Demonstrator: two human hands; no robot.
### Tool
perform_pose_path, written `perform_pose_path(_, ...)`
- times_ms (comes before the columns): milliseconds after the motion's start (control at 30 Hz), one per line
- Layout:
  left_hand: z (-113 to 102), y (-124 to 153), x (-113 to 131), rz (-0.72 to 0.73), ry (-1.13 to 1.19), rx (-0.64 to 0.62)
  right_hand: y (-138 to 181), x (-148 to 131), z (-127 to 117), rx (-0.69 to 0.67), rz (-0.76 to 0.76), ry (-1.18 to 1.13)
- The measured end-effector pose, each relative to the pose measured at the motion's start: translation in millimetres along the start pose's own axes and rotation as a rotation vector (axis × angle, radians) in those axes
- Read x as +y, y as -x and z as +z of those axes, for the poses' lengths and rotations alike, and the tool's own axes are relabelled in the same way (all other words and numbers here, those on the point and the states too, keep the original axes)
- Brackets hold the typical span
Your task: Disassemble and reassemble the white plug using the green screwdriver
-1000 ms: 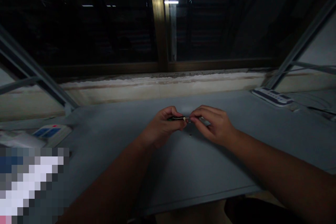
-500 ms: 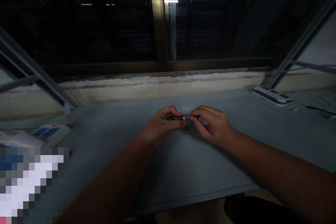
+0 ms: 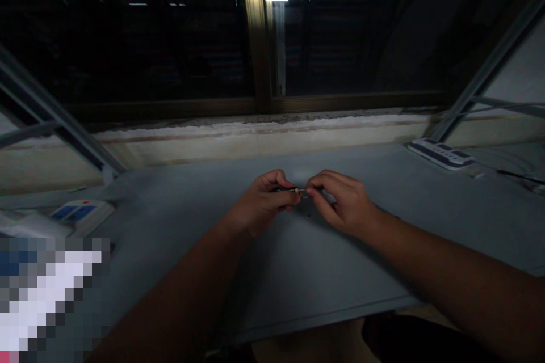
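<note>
Both hands meet over the middle of the grey tabletop (image 3: 323, 278). My left hand (image 3: 266, 201) is closed, pinching a small dark item with a pale rounded bit (image 3: 297, 190) at its right end; its kind is too small and dim to tell. Facing it, my right hand (image 3: 343, 198) is closed in a fingertip pinch around a thin, light, pin-like piece (image 3: 302, 190) that reaches toward the pale bit. Whether the two pieces are joined cannot be made out. Below the fingertips a tiny dark speck (image 3: 309, 215) lies on the tabletop.
At the back right lies a white and dark power strip (image 3: 440, 154) with cables beside it. Another white power strip with blue panels (image 3: 80, 212) is at the left, next to a blurred-out area. Metal frame posts (image 3: 489, 68) rise at both sides before a dark window (image 3: 170, 39).
Both hands keep nearly the same pose. The small item in the left hand appears slightly turned, with less of its dark part showing. The whole view has shifted a little.
</note>
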State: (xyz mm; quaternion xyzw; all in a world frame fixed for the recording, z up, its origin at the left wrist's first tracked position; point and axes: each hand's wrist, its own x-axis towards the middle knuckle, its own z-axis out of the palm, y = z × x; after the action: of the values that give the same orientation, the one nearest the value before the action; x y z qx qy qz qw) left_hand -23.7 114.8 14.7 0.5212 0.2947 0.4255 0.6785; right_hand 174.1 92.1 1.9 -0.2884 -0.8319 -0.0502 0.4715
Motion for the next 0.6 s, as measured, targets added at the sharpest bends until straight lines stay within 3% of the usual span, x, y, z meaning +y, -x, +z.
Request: perform_pose_path(600, -2.4, -0.5, -1.0, 0.018, -0.006, 0.010, 0.1, -5.5, 1.3, 0.025, 0.075, -0.010)
